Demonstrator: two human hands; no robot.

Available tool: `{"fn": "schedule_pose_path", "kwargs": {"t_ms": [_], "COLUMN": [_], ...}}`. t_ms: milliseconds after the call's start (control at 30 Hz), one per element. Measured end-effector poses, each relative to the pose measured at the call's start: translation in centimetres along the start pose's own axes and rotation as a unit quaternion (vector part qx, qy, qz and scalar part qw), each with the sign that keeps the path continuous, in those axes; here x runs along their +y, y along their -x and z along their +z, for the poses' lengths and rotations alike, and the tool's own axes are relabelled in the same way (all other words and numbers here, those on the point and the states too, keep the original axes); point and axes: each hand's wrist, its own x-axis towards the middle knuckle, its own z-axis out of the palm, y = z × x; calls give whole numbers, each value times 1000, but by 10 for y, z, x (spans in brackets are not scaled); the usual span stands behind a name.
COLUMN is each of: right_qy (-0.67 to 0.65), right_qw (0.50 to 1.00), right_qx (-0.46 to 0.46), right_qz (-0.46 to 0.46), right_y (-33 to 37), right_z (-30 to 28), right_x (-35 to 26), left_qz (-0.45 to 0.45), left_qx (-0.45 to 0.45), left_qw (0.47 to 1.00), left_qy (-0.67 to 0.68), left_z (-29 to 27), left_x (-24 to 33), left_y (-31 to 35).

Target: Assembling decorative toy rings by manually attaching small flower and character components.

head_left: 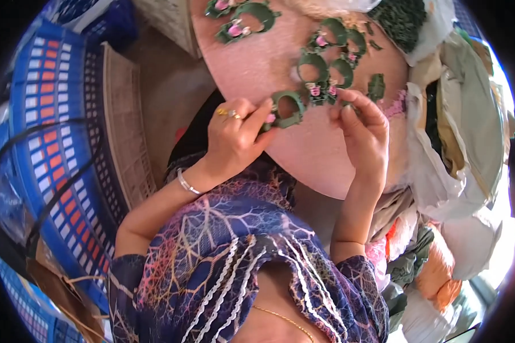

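Note:
My left hand [237,134] is closed on a green leafy ring with a pink flower [292,110], held at the near edge of the round pink table. The fingers cover part of the flower. My right hand [367,132] is raised over the table with thumb and fingers pinched together; whatever is between them is too small to tell. Just beyond the two hands lie similar green rings with pink flowers [313,70], several of them close together. More such rings [250,22] rest at the far left of the table.
The pink tabletop [234,63] also carries a loose green leaf piece [376,87] and small pink bits [396,106]. A sack of dark green pieces [403,23] is at the far right. Open sacks [469,114] crowd the right side. A blue basket [51,143] stands on my left.

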Motion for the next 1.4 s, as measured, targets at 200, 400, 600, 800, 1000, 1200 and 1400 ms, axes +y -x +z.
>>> {"fn": "schedule_pose_path", "kwargs": {"t_ms": [200,400,600,800,1000,1200,1400], "right_qy": [203,460,524,405,364,466,553], "right_qw": [979,876,840,912,925,882,826], "right_qx": [-6,-33,-57,-45,-33,-59,-104], "right_qz": [-33,-143,-129,40,102,22,-29], "right_y": [3,-7,-18,-30,-37,-29,-26], "right_z": [40,57,57,60,64,66,60], "right_x": [16,13,16,13,8,7,0], "left_qz": [-32,-35,-41,-43,-42,-44,-15], "left_qx": [21,27,33,28,24,26,28], "left_qw": [999,999,998,998,998,998,999], "left_qy": [11,15,22,21,35,21,20], "left_z": [0,-2,-1,0,0,-1,0], "left_x": [2,2,3,1,0,0,-2], "left_y": [2,5,6,7,8,12,11]}}
